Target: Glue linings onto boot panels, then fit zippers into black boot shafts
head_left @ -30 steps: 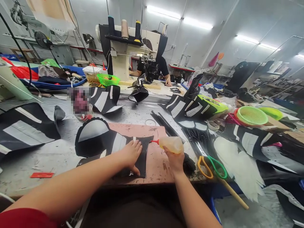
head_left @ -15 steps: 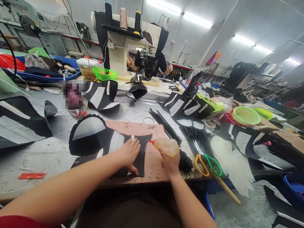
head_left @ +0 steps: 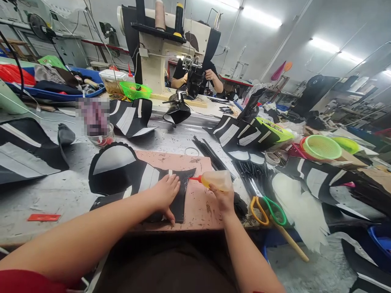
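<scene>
My left hand (head_left: 166, 193) lies with its fingers spread on a black shoe upper (head_left: 134, 179) that carries pale strips and a light toe patch. Under the upper is a pinkish board (head_left: 200, 207). Wrapped around a translucent glue bottle (head_left: 218, 180) with yellowish liquid is my right hand (head_left: 222, 200). The bottle is tipped sideways, its red nozzle pointing left at the upper's right edge. Whether the tip touches the edge or hovers just over it, I cannot tell.
Scissors (head_left: 269, 209) with orange and green handles lie at right, by black strips (head_left: 210, 154) and white pieces (head_left: 301, 207). More black uppers (head_left: 241, 136) rest around the table. Behind stands a sewing machine (head_left: 152, 61), where another person's hands (head_left: 210, 75) work. A red piece (head_left: 43, 217) lies at left.
The bottle has swung to lie more level, its nozzle staying along the upper's right edge. My left hand stays put on the upper. The other person's hands have come to the sewing machine.
</scene>
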Action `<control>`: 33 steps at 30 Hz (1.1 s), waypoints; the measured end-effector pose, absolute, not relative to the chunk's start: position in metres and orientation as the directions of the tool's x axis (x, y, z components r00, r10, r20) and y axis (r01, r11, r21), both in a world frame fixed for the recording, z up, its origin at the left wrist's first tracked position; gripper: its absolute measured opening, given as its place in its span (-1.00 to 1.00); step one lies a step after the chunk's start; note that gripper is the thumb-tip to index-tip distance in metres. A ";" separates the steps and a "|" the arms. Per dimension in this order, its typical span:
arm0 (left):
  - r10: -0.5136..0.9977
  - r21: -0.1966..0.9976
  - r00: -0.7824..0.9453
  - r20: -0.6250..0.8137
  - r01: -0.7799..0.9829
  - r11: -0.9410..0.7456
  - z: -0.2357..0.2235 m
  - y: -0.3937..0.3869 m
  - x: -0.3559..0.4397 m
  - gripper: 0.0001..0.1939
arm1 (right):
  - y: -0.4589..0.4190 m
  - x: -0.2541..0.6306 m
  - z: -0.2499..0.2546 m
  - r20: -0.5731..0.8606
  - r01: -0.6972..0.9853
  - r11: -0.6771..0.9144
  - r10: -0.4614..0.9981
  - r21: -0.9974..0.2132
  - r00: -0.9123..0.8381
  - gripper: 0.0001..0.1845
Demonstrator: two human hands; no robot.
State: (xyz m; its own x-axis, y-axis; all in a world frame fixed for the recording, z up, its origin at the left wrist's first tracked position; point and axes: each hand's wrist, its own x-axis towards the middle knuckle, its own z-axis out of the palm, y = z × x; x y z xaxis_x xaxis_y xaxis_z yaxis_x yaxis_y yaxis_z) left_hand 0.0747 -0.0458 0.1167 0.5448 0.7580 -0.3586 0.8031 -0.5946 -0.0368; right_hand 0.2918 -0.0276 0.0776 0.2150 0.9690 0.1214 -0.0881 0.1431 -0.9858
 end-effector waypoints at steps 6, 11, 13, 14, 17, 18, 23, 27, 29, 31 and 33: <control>0.765 0.009 0.561 -0.316 0.808 -0.589 0.109 -0.044 0.073 0.25 | -0.038 0.294 0.077 -0.017 -0.162 -0.013 1.000 -0.987 0.020 -0.51; 0.764 -0.007 0.557 -0.324 0.807 -0.591 0.111 -0.045 0.075 0.21 | -0.034 0.292 0.076 0.031 -0.106 0.053 0.980 -0.993 0.196 -0.40; 0.762 -0.030 0.546 -0.350 0.806 -0.591 0.114 -0.045 0.077 0.18 | -0.033 0.292 0.076 0.065 -0.072 0.085 0.969 -0.994 0.240 -0.36; 0.762 -0.036 0.539 -0.360 0.808 -0.588 0.115 -0.045 0.077 0.18 | -0.034 0.294 0.076 0.074 -0.068 0.091 0.972 -0.994 0.222 -0.35; 0.765 -0.017 0.540 -0.351 0.813 -0.581 0.115 -0.045 0.078 0.19 | -0.042 0.301 0.076 0.053 -0.096 0.059 0.996 -0.994 0.066 -0.42; 0.765 -0.007 0.547 -0.340 0.812 -0.584 0.115 -0.044 0.078 0.19 | -0.045 0.304 0.076 0.035 -0.107 0.035 0.999 -0.994 0.010 -0.45; 0.764 0.005 0.558 -0.325 0.809 -0.588 0.111 -0.043 0.076 0.21 | -0.056 0.310 0.071 -0.005 -0.143 0.004 0.998 -0.990 0.066 -0.49; 0.761 -0.024 0.550 -0.343 0.805 -0.593 0.111 -0.044 0.078 0.20 | -0.061 0.313 0.063 -0.011 -0.163 -0.010 1.000 -0.987 0.007 -0.43; 0.757 -0.056 0.544 -0.363 0.798 -0.600 0.112 -0.044 0.078 0.19 | -0.063 0.315 0.061 -0.010 -0.168 -0.014 1.000 -0.986 -0.029 -0.43; 0.755 -0.079 0.535 -0.379 0.794 -0.603 0.113 -0.044 0.079 0.21 | -0.064 0.316 0.061 -0.006 -0.172 -0.002 1.000 -0.985 0.022 -0.43; 0.756 -0.079 0.533 -0.380 0.796 -0.600 0.113 -0.044 0.079 0.23 | -0.066 0.316 0.062 -0.001 -0.171 0.013 0.997 -0.985 0.083 -0.43</control>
State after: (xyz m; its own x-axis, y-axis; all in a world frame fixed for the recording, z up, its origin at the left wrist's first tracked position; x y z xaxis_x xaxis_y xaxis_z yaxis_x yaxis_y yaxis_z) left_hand 0.0788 -0.0436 0.1133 0.5328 0.7563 -0.3797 0.7958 -0.6004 -0.0791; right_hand 0.3159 -0.0658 0.0618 0.0833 0.9965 -0.0014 -0.1706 0.0128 -0.9853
